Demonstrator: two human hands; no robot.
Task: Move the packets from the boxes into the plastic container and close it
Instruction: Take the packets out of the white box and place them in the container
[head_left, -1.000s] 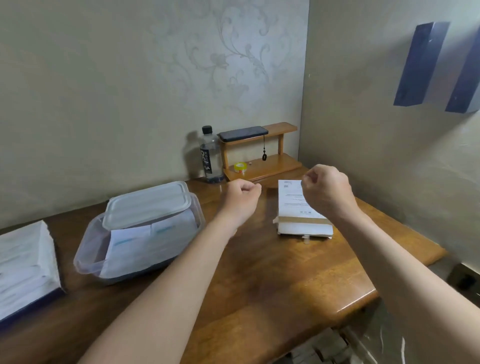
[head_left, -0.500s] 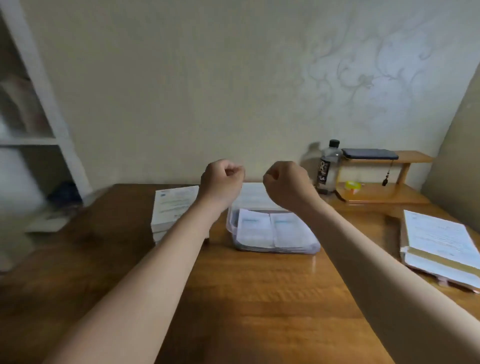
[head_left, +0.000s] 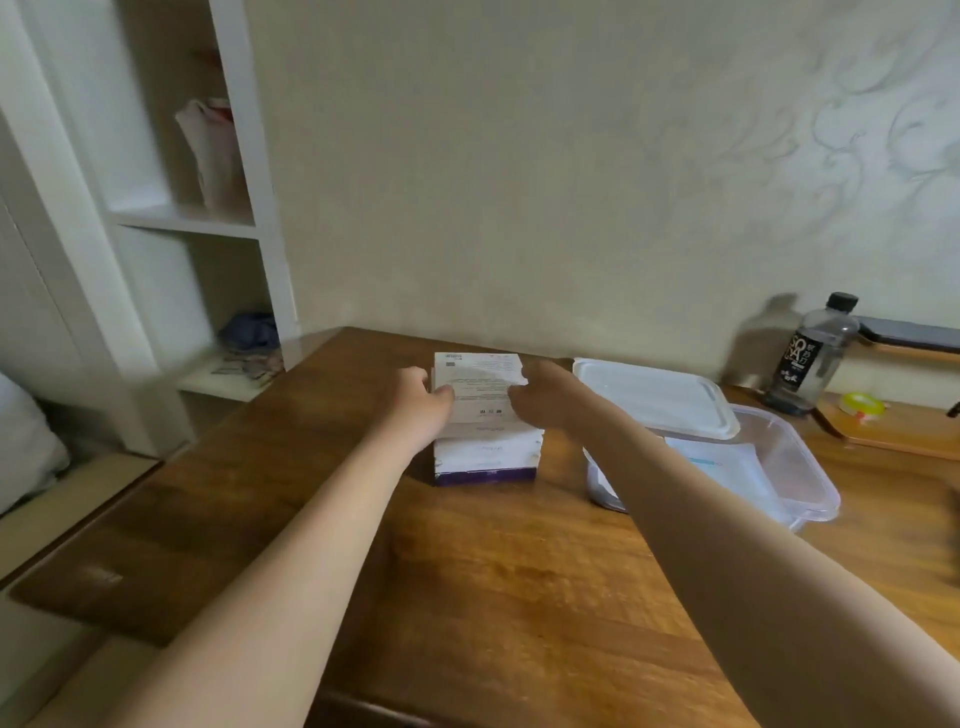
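Your left hand (head_left: 415, 400) and right hand (head_left: 543, 404) grip the packets (head_left: 478, 384) atop the box (head_left: 485, 457) from either side, fingers curled; the plastic container (head_left: 800, 467) sits just right of your right hand.

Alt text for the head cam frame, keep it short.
A person's left hand and right hand hold the top of a white box on a wooden table. To its right sits a plastic container with packets inside, its lid lying askew over the back rim; a water bottle stands behind.
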